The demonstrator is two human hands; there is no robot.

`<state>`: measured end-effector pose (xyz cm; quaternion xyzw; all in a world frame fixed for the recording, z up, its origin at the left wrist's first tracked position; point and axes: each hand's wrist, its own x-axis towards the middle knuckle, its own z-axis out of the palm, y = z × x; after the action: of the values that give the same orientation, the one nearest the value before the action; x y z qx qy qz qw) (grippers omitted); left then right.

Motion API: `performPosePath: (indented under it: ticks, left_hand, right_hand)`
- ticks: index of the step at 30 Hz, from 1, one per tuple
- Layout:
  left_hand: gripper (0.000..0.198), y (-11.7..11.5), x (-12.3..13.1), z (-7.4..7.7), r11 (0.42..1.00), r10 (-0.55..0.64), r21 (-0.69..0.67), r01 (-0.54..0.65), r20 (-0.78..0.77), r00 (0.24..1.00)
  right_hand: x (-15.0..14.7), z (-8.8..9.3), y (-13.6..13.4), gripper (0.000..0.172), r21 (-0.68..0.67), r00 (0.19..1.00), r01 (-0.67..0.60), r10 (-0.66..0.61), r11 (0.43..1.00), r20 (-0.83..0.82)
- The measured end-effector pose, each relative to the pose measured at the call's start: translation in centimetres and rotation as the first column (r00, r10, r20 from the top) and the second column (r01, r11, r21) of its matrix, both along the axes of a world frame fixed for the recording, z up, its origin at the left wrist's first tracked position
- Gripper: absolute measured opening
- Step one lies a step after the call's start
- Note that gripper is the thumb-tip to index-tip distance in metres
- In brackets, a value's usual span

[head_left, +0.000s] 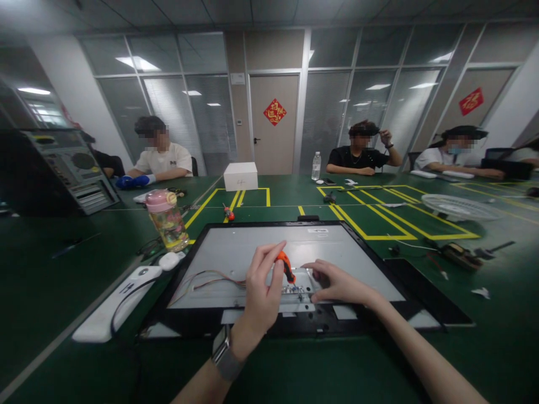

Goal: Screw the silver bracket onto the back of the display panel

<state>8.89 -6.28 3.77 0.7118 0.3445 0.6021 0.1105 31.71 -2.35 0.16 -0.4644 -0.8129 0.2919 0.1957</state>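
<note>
So closest to the camera there's the left forearm (202,381) and the right forearm (425,348), both running off the bottom edge, with a watch (222,344) on the left wrist. The left hand (263,283), just below mid-frame, has its thumb and fingers clamped on an orange and black screwdriver (287,268), slanting down toward a metal bracket (309,292) on the grey back of a display panel (357,255), lower center. The right hand (337,285) has thumb and index spread apart around the bracket's right end; can't tell if those 2 fingertips actually touch it.

Biggest risk is probably the tip skidding off: the driver is tilted and the right fingertips are near it, so 1 slip could jab a finger or scratch the panel. Pushing hard at that slant might chew up a screw head too, if there's 1 under there. The loose wires (206,273) left of the hand could get tugged if the wrist swings that way, and the watch could scuff the panel's lower edge.

Hard to see: the tip gets lost among small shiny bits, so no telling if it's seated. The left hand hides the wires' right end. The right hand's other fingers curl mostly out of sight. The computer case (63,174), upper left, is cut off by the frame and super dark.
</note>
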Motion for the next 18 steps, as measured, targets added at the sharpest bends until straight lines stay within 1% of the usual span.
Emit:
performPosePath:
  ticks: [5, 9, 13, 18]
  left_hand:
    - [0.026, 0.02, 0.09, -0.08, 1.000, 0.009, 0.003, -0.009, 0.015, 1.000]
    - [0.028, 0.00, 0.17, -0.01, 1.000, 0.008, -0.003, -0.007, 0.019, 1.000]
    - [0.023, -0.02, 0.14, 0.01, 1.000, 0.010, -0.006, -0.009, 0.022, 1.000]
    - [0.032, -0.03, 0.03, -0.05, 0.999, -0.018, -0.028, 0.019, 0.021, 1.000]
  right_hand:
    - [0.22, -0.48, 0.19, 0.071, 0.008, 1.000, -0.011, 0.011, 1.000, -0.006]
    - [0.15, -0.31, 0.13, 0.070, 0.003, 1.000, -0.012, 0.012, 1.000, 0.002]
    - [0.10, -0.25, 0.10, 0.070, -0.003, 1.000, -0.011, 0.011, 1.000, 0.012]
    - [0.15, -0.56, 0.19, 0.071, -0.002, 1.000, -0.013, 0.013, 1.000, 0.008]
